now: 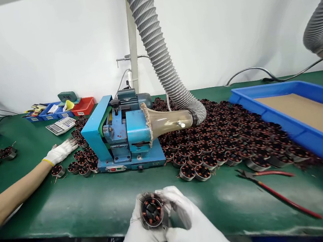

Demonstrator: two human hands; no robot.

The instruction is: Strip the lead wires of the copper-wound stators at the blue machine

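A round motor stator [152, 212] with copper windings and a metal rim is held just in front of the table's near edge, its open face turned up towards me. My left hand [140, 231], in a white glove, wraps round its left side and underside. From the right, my right hand [191, 221], also gloved in white, curves its fingers and thumb against the stator's right side, with a gap inside the curl. Thin lead wires show faintly by the right fingertips. Part of the stator's body is hidden by the gloves.
A blue belt machine [121, 135] with a grey extraction hose [155, 37] stands ahead. Many stators [212, 137] crowd its right side, beside a blue tray [295, 125]. Red-handled pliers [277, 188] lie at right. A co-worker's gloved hand [61, 152] rests at left near a calculator [60, 126].
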